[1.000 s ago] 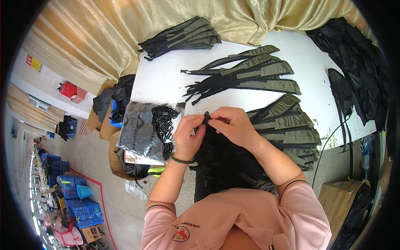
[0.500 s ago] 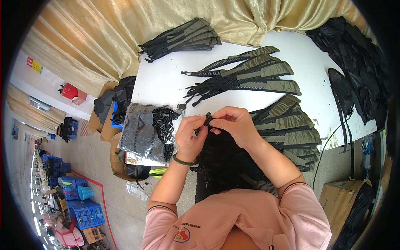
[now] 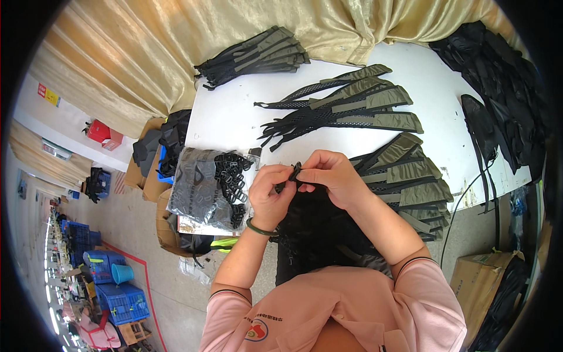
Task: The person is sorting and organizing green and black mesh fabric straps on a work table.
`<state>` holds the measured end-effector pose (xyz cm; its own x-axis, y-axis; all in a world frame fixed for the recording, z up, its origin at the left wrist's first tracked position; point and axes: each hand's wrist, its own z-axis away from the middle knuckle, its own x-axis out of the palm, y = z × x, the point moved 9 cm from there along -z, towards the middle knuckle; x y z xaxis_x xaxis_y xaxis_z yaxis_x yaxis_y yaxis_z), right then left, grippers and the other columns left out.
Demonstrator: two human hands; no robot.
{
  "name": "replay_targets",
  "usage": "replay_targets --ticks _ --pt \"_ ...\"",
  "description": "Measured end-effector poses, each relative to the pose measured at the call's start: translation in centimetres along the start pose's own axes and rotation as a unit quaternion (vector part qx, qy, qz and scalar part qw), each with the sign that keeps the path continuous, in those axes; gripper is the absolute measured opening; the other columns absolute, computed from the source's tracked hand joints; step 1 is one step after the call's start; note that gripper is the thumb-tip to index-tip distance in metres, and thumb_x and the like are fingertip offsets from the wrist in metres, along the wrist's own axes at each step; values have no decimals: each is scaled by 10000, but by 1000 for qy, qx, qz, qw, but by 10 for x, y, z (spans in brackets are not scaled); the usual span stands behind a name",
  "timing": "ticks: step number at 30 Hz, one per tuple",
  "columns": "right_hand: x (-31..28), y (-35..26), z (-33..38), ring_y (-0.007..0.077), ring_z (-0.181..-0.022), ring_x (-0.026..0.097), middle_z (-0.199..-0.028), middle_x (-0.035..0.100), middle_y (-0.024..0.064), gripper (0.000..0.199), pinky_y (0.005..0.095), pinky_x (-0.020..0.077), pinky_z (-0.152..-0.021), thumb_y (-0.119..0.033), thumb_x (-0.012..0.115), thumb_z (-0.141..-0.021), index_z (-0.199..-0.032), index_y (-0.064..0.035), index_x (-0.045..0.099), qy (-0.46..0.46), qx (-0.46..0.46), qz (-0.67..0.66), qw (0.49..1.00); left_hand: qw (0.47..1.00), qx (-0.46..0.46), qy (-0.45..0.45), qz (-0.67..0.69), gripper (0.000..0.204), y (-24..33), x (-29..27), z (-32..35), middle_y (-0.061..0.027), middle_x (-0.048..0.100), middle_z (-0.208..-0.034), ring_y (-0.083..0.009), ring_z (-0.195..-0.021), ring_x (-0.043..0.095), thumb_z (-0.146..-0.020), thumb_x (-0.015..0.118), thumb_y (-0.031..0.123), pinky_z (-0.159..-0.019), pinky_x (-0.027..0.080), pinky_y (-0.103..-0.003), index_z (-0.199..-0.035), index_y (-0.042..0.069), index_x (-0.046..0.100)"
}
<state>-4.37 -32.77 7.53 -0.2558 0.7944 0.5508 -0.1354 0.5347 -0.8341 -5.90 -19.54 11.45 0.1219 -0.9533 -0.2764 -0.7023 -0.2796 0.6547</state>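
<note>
A small black plastic buckle (image 3: 296, 171) is pinched between my two hands, in front of my chest and above the table's near edge. My left hand (image 3: 271, 196) grips it from the left with thumb and fingertips. From the right, thumb and forefinger of my right hand (image 3: 334, 178) close on the buckle and what seems to be the end of a black strap, mostly hidden by the fingers. Dark black fabric (image 3: 314, 226) hangs below my hands over my lap. Left of my left hand, many loose black buckles (image 3: 231, 179) lie on a clear plastic bag (image 3: 196, 188).
Olive-and-black mesh strap pieces (image 3: 369, 102) lie fanned on the white table (image 3: 226, 117), with another bundle (image 3: 255, 56) behind and more pieces (image 3: 404, 176) at the right. Black fabric (image 3: 495, 88) is heaped far right. Cardboard boxes (image 3: 484, 287) and blue crates (image 3: 123, 302) stand on the floor.
The buckle has turned slightly between my fingertips and sits a little lower. My left hand has shifted slightly right; both hands keep their pinch.
</note>
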Motion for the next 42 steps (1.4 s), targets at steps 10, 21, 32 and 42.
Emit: replay_targets --ticks 10,21,32,42 --pt "5 -16 7 111 -630 571 -739 606 50 96 221 480 -586 46 674 -784 -809 -2 594 40 -64 18 997 999 -4 12 45 265 3 -1 -5 -127 632 -917 -204 -801 627 -654 662 -146 -671 516 -268 -874 -2 628" --pt "19 -48 13 128 -696 586 -816 611 45 189 235 484 -645 72 647 -769 -937 -12 630 -4 -212 323 922 999 -20 -48 0 347 5 4 -12 -109 602 -951 -207 -873 604 -674 633 -158 -754 494 -280 -975 11 595" --pt "16 -37 21 196 -764 594 -839 602 69 248 270 462 -666 119 611 -738 -929 -38 638 -41 -249 394 884 698 -482 -112 518 94 -50 53 37 -49 599 -876 -137 -740 556 -922 531 113 -673 459 -262 -964 37 568" --pt "12 -34 23 207 -744 578 -837 595 72 223 303 467 -721 40 683 -723 -921 -48 628 -45 -232 414 879 764 -469 -70 438 85 -49 46 32 -43 613 -814 -115 -653 578 -916 564 133 -574 471 -249 -899 50 563"
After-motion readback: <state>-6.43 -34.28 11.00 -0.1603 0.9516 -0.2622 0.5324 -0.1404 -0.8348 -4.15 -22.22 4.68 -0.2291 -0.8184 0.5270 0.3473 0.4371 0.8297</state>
